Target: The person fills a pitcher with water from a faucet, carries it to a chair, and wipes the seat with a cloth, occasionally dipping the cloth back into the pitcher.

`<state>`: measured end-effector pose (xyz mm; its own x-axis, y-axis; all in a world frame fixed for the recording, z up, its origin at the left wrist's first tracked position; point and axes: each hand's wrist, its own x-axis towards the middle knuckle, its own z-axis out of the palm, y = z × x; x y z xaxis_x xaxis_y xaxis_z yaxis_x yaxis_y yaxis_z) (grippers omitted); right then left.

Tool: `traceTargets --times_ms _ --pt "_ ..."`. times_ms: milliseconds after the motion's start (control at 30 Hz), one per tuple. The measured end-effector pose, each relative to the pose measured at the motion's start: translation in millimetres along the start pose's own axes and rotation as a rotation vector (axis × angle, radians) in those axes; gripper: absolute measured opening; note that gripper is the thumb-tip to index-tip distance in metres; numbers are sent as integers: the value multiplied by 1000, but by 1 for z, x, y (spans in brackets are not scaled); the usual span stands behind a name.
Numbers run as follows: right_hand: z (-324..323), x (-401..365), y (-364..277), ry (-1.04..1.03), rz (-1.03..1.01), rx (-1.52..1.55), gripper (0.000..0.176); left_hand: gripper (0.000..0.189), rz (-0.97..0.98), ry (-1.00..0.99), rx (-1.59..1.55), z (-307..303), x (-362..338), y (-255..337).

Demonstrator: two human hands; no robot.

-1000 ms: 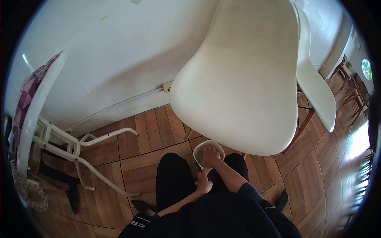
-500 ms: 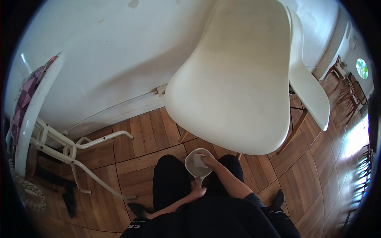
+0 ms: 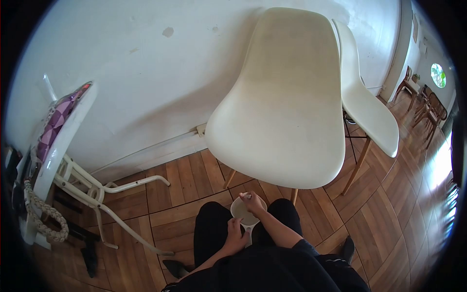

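Observation:
I sit with a small white bowl [image 3: 240, 211] between my knees. My left hand [image 3: 234, 235] grips the bowl from below, near its foot. My right hand [image 3: 253, 201] rests on the bowl's far rim, fingers closed on a small white piece that I cannot make out clearly. Both forearms come up from my dark clothing at the bottom of the view.
A cream plastic chair [image 3: 282, 102] stands right in front of me, with a second one [image 3: 365, 97] beside it on the right. A white wall [image 3: 136, 73] runs behind. A white folded frame [image 3: 92, 190] leans at left. Wooden parquet floor [image 3: 389, 214] spreads right.
My head has tilted up, so the chairs sit farther off. My right hand has shifted from inside the bowl to its far rim. The left hand stays under the bowl.

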<state>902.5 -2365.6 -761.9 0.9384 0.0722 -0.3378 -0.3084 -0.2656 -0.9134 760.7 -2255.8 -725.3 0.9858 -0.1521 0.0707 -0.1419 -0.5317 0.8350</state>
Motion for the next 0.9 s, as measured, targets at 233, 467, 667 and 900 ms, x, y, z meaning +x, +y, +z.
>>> traceTargets --times_ms 233,467,667,900 --pt "23 15 28 65 0 -86 67 53 62 47 15 -14 0 1" --pt "30 19 25 65 1 -111 72 50 37 76 -58 -23 0 17" --pt "38 32 42 137 -146 -220 69 47 92 117 -13 -30 7 22" --pt "35 23 28 103 -133 -246 68 40 165 180 -64 -37 15 25"
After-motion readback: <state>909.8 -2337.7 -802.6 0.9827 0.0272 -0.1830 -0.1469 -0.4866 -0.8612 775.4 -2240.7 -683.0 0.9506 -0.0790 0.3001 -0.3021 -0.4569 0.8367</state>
